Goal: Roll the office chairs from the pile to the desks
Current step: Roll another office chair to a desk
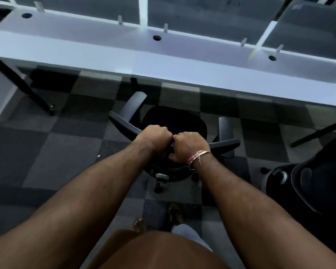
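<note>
Both hands clenched side by side, knuckles nearly touching: left hand (156,137) and right hand (186,146) wrapped over the top edge of the office chair (174,125) backrest, fingers curled tight round it, nothing else held. Chair directly ahead of the hands and below them, seat pointing away toward the long white table (182,68), armrests spread to either side, one caster visible beneath the back. Seat front short of the table's near edge, a strip of checkered carpet (47,152) showing between them. Table running crosswise, left to right, tilting down toward the right in view, so chair axis roughly square to it. Neither arm clearly nearer; both reaching about equally, grip centred on the backrest. By judgement, delivery close to done for this chair: a straight forward push needed, seat sliding under the table edge, armrests perhaps meeting the underside, clearance impossible to tell from this angle. Another dark chair (308,187) close on the right, clear of the path ahead but near the right elbow.
</note>
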Demonstrator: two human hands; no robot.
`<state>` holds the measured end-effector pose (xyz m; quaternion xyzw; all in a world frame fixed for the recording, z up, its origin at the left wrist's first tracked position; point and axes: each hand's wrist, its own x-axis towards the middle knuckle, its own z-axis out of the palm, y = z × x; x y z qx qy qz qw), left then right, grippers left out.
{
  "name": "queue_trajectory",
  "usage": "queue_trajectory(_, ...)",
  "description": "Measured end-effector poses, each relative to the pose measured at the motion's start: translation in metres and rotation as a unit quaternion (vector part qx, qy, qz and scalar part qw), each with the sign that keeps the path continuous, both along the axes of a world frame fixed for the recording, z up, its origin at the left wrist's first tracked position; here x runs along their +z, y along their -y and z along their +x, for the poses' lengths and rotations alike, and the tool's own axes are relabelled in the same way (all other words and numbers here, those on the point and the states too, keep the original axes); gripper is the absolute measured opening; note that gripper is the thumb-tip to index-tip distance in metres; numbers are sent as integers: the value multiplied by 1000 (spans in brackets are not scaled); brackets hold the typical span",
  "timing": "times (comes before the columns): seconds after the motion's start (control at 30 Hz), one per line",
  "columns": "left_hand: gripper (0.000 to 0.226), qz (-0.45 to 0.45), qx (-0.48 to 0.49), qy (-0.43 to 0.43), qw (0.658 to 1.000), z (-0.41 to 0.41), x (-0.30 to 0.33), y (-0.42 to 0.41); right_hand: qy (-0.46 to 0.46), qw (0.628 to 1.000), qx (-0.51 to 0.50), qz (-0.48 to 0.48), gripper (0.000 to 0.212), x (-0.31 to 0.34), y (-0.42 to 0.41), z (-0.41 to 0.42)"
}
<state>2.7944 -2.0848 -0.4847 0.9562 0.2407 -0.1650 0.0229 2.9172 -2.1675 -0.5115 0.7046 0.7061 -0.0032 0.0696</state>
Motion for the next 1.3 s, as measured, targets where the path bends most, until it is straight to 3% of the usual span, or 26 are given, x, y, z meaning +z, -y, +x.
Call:
queue_trajectory(0.3, 13, 13, 141, 6, 990, -57, -5, -9, -1, 991, 132, -17, 35, 1, -49, -37)
queue_trajectory(0.63, 19, 9, 296, -10, 955, -116, -5, -3, -7, 962, 270, -29, 32, 9, -85, -92)
queue_trajectory(0.93, 21, 24, 439, 4, 898, -172, -7, 22, -30, 920, 390, -31, 32, 11, -100, -154)
queue_trajectory(1.3, 26, 52, 522, -20, 851, -229, -9, 36, 1, 846, 533, -11, 31, 5, -130, -222)
